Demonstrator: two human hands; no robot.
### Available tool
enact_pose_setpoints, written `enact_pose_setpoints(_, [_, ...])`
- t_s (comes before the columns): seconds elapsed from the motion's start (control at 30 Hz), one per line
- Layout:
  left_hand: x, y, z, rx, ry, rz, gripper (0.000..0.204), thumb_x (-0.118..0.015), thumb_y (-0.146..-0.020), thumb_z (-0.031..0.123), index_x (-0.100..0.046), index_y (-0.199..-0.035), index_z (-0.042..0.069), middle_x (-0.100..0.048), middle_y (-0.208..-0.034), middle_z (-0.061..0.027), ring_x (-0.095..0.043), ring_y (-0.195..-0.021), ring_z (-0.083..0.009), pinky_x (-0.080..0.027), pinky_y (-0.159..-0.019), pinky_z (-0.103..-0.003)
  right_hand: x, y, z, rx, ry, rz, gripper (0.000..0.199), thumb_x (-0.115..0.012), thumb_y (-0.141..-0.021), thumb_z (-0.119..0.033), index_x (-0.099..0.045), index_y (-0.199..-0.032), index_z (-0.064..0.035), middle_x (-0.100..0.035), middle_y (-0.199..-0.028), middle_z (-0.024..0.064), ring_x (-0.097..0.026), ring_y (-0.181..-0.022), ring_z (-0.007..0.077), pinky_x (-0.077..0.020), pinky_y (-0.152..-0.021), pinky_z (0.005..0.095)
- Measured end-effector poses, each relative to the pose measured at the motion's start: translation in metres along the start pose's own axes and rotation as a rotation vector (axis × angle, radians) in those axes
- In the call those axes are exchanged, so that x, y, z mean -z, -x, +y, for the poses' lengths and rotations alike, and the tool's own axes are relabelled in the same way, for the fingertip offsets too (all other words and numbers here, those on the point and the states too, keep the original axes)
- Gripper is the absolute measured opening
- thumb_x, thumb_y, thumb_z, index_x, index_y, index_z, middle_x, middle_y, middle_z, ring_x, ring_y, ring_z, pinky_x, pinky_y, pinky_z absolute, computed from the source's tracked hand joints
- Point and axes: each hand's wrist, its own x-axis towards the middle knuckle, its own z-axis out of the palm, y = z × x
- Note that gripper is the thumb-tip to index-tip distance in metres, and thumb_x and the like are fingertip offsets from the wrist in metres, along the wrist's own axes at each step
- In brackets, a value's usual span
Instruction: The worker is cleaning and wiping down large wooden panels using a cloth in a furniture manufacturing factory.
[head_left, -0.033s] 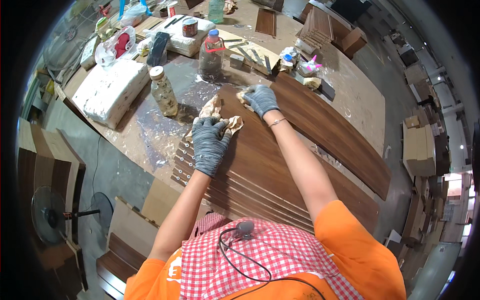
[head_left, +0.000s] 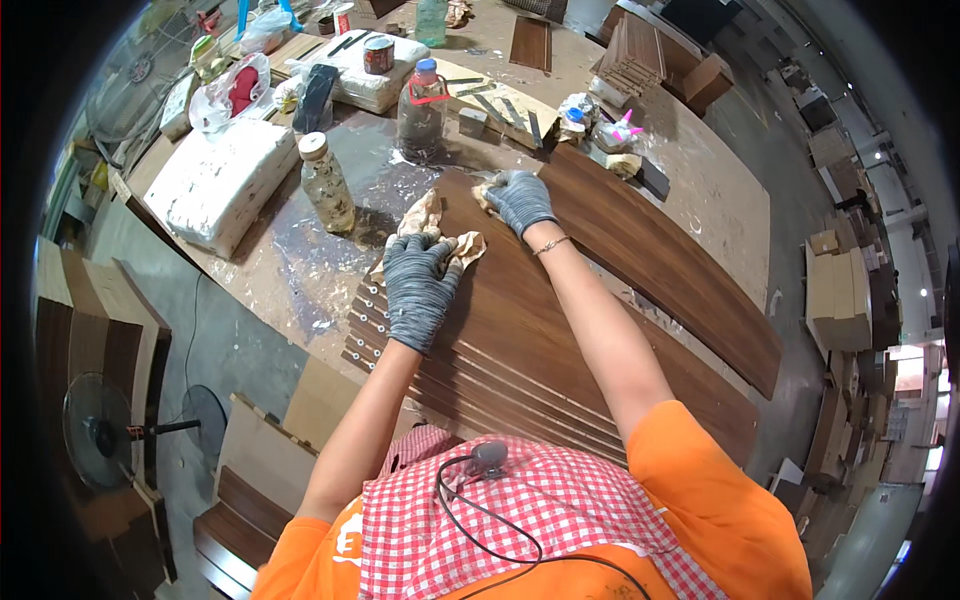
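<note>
In a grey knit glove, my left hand (head_left: 417,285) rests at the left end of the top dark brown wooden board (head_left: 520,300). Its fingers close on a crumpled, stained beige rag (head_left: 466,247), which sticks out past them. My right hand (head_left: 523,203), gloved alike, presses at the board's far edge with curled fingers round a small yellowish wad (head_left: 484,196); most of that wad is hidden, so its kind is unclear. Several more boards lie stacked under the top one, small round metal fittings (head_left: 365,327) showing on their left ends.
Another brown board (head_left: 660,260) lies just beyond, to the right. Past my left hand stand a capped jar (head_left: 328,190) and a blue-capped plastic bottle (head_left: 422,115). White wrapped blocks (head_left: 220,185), a small can (head_left: 378,56) and black strips (head_left: 505,110) occupy the table's far side. A fan (head_left: 100,430) stands lower left.
My right hand and forearm have shifted very slightly to the left. The left hand, the rag and the boards look the same.
</note>
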Motion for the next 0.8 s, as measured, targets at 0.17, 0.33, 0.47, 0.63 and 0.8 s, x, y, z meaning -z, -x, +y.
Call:
enact_pose_setpoints(0.17, [0.002,-0.001,-0.004,0.003,0.003,0.013,0.024,-0.070,-0.074,0.017,-0.071,-0.097,0.010,-0.062,-0.101,-0.0119,-0.052,-0.101,-0.0330,-0.040,-0.092,-0.043,0.031,0.017,-0.006,-0.052,0.069,-0.255,0.032,-0.070,-0.073,-0.033,-0.072,-0.089,-0.0056,-0.067,-0.084,0.0195,-0.066,-0.080,0.0313,-0.0509,-0.075,0.0388])
enact_pose_setpoints(0.33, [0.001,0.001,-0.006,0.001,-0.008,-0.007,0.025,-0.069,-0.074,0.017,-0.071,-0.098,0.010,-0.062,-0.102,-0.0116,-0.052,-0.100,-0.0332,-0.040,-0.092,-0.043,0.003,0.010,-0.018,-0.023,0.015,0.040,0.030,-0.070,-0.074,-0.034,-0.071,-0.075,-0.0044,-0.067,-0.079,0.0195,-0.065,-0.075,0.0334,-0.0512,-0.071,0.0406])
enact_pose_setpoints(0.47, [0.000,-0.001,-0.004,-0.015,0.012,0.015,0.025,-0.069,-0.074,0.017,-0.071,-0.098,0.010,-0.062,-0.102,-0.0119,-0.053,-0.099,-0.0337,-0.040,-0.092,-0.043,-0.006,-0.007,-0.021,-0.173,-0.342,-0.033,0.027,-0.067,-0.076,-0.030,-0.070,-0.070,-0.0042,-0.066,-0.068,0.0167,-0.065,-0.067,0.0324,-0.0504,-0.065,0.0401])
enact_pose_setpoints(0.63, [-0.001,-0.001,-0.006,-0.015,-0.013,0.009,0.025,-0.069,-0.075,0.017,-0.071,-0.099,0.010,-0.062,-0.103,-0.0127,-0.054,-0.100,-0.0333,-0.040,-0.092,-0.043,-0.011,-0.025,-0.017,-0.149,-0.168,-0.056,0.030,-0.068,-0.075,-0.035,-0.071,-0.072,-0.0050,-0.067,-0.070,0.0158,-0.065,-0.067,0.0303,-0.0508,-0.067,0.0399])
enact_pose_setpoints(0.8, [0.001,0.001,-0.007,-0.013,0.004,-0.004,0.024,-0.069,-0.075,0.018,-0.070,-0.098,0.010,-0.062,-0.103,-0.0125,-0.054,-0.101,-0.0333,-0.040,-0.092,-0.043,0.011,0.014,-0.010,-0.094,-0.109,-0.106,0.031,-0.068,-0.076,-0.037,-0.071,-0.069,-0.0078,-0.067,-0.066,0.0123,-0.065,-0.065,0.0276,-0.0517,-0.068,0.0373])
